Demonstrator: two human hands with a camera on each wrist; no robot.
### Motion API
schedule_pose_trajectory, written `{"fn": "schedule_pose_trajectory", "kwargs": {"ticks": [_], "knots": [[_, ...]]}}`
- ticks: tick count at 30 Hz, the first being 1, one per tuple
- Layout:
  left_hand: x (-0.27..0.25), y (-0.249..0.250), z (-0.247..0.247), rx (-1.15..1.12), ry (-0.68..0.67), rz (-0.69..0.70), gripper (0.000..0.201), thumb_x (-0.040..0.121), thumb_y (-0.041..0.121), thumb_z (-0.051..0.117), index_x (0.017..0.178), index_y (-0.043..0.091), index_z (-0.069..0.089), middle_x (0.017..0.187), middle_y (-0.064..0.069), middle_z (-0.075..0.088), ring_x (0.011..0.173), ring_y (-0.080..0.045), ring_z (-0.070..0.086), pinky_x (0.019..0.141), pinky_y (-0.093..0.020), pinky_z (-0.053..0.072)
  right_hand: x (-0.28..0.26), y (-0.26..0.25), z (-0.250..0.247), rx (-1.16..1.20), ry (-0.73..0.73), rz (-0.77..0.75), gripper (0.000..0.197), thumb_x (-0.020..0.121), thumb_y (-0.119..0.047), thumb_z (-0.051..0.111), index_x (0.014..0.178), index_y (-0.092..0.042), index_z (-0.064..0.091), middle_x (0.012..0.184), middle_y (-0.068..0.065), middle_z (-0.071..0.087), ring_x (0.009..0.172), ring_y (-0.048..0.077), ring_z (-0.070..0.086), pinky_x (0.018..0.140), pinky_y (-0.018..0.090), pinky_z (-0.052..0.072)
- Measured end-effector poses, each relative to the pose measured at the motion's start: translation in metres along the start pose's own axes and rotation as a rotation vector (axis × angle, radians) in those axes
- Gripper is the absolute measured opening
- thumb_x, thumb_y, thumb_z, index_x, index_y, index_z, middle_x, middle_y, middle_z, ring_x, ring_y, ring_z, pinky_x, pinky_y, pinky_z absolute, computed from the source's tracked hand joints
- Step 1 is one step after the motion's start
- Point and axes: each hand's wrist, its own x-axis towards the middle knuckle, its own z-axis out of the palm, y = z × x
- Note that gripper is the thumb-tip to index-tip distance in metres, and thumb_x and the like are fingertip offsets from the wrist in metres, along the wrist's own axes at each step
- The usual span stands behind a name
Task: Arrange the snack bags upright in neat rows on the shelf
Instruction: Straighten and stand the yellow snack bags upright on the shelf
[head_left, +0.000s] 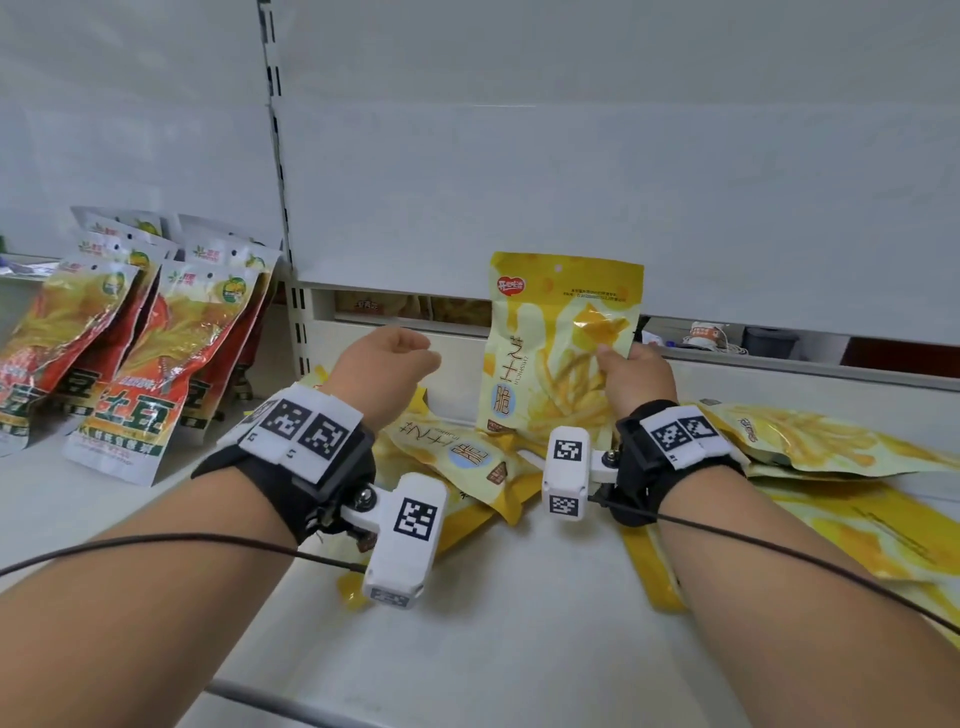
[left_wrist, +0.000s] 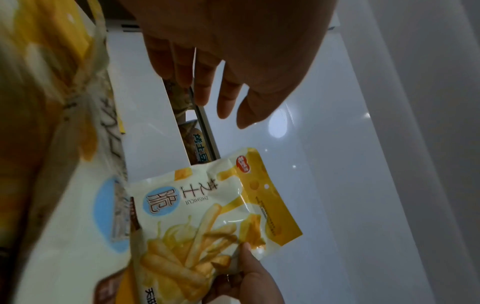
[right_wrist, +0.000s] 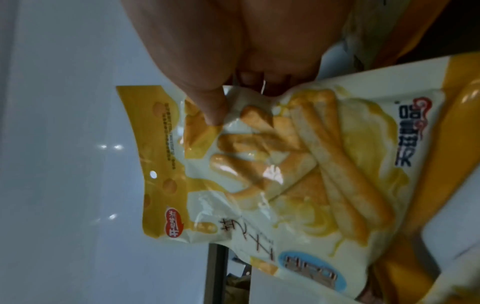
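Yellow snack bag (head_left: 561, 343) upright at back of shelf (head_left: 519, 623), R hand (head_left: 636, 376) pinching its side (thumb in front), L hand (head_left: 387, 358) loose, holding nothing, more yellow bags (head_left: 457, 457) lying flat nearby.

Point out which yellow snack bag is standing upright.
The yellow bag pinched by the right hand, upright against the shelf's back panel. The other yellow bags lie flat on the shelf.

A yellow cheese-stick snack bag (head_left: 561, 343) stands upright against the white shelf's (head_left: 519, 623) back edge, held by the right hand (head_left: 636, 376). More yellow bags (head_left: 457, 462) lie flat before and right of it. Red-and-green foil bags (head_left: 140, 343) lean in rows at the shelf's left end. The left hand (head_left: 387, 364) hovers between.
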Motion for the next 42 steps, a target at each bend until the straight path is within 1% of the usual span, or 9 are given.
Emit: {"fn": "schedule_pose_trajectory", "kwargs": {"ticks": [6,11,16,22,26,29,32,39,42], "knots": [[0.01,0.018,0.026,-0.099,-0.066,0.013,0.053,0.087,0.041,0.061,0.134,0.02,0.048,0.107,0.01,0.057,0.089,-0.002,0.053,0.089,-0.033,0.043,-0.013,-0.017,-0.02,0.178,0.069,-0.126,0.024,0.092,-0.027,0.053,0.077,-0.011,0.062,0.073,0.006,0.053,0.069,0.022,0.049,0.072,0.041,0.048],[0.008,0.048,0.04,-0.296,-0.102,0.062,0.089,0.068,0.064,0.061,0.142,0.021,0.035,0.11,0.013,0.056,0.114,-0.016,0.053,0.101,-0.04,0.04,-0.024,-0.029,-0.042,0.284,0.021,-0.224,0.023,0.09,-0.028,0.056,0.071,-0.015,0.055,0.067,0.006,0.045,0.067,0.02,0.043,0.066,0.034,0.039],[0.004,0.068,0.048,-0.513,-0.039,0.124,0.018,0.087,0.038,0.064,0.09,0.02,0.068,0.083,0.005,0.071,0.073,-0.01,0.065,0.059,-0.022,0.049,-0.038,-0.027,-0.055,0.364,-0.114,-0.227,0.033,0.09,-0.028,0.059,0.086,0.005,0.056,0.084,0.007,0.048,0.076,0.021,0.045,0.073,0.038,0.041],[-0.009,0.077,0.052,-0.588,-0.022,0.152,0.02,0.089,0.035,0.064,0.078,0.018,0.067,0.066,0.006,0.071,0.057,-0.008,0.066,0.051,-0.021,0.051,-0.045,-0.032,-0.07,0.439,-0.078,-0.254,0.052,0.091,-0.032,0.058,0.099,0.018,0.044,0.083,0.011,0.045,0.077,0.023,0.045,0.072,0.039,0.041],[-0.014,0.084,0.053,-0.608,0.022,0.154,0.04,0.088,0.045,0.062,0.09,0.005,0.066,0.079,-0.008,0.071,0.068,-0.022,0.066,0.068,-0.04,0.059,-0.047,-0.024,-0.067,0.497,-0.077,-0.217,0.051,0.091,-0.031,0.059,0.092,0.019,0.047,0.081,0.013,0.048,0.078,0.025,0.047,0.077,0.042,0.042],[-0.018,0.084,0.052,-0.594,0.066,0.122,0.05,0.087,0.047,0.063,0.098,-0.003,0.062,0.083,-0.016,0.062,0.073,-0.025,0.058,0.079,-0.054,0.053,-0.051,-0.014,-0.064,0.574,-0.194,-0.189,0.023,0.085,-0.034,0.063,0.083,-0.013,0.071,0.09,0.003,0.07,0.088,0.021,0.065,0.086,0.039,0.051],[-0.02,0.078,0.049,-0.636,0.073,0.074,0.037,0.085,0.045,0.066,0.093,0.009,0.06,0.084,-0.015,0.059,0.075,-0.025,0.056,0.077,-0.051,0.054,-0.059,0.002,-0.06,0.574,-0.351,-0.107,0.015,0.073,-0.033,0.068,0.081,-0.021,0.074,0.088,0.004,0.075,0.084,0.019,0.07,0.078,0.039,0.056],[-0.031,0.051,0.05,-0.468,-0.115,-0.04,0.046,0.076,0.057,0.065,0.097,0.016,0.066,0.106,-0.011,0.071,0.103,-0.034,0.065,0.093,-0.051,0.05,-0.062,0.013,-0.06,0.495,-0.182,-0.098,0.015,0.091,-0.011,0.059,0.081,-0.017,0.069,0.081,0.005,0.072,0.082,0.023,0.067,0.083,0.042,0.055],[-0.039,0.038,0.057,-0.426,-0.22,-0.073,0.024,0.086,0.035,0.066,0.098,0.014,0.069,0.097,-0.008,0.075,0.095,-0.031,0.07,0.084,-0.043,0.055,-0.063,0.016,-0.063,0.567,-0.171,-0.068,0.014,0.09,-0.011,0.06,0.082,-0.018,0.069,0.079,0.001,0.073,0.082,0.021,0.069,0.082,0.043,0.056]]}}
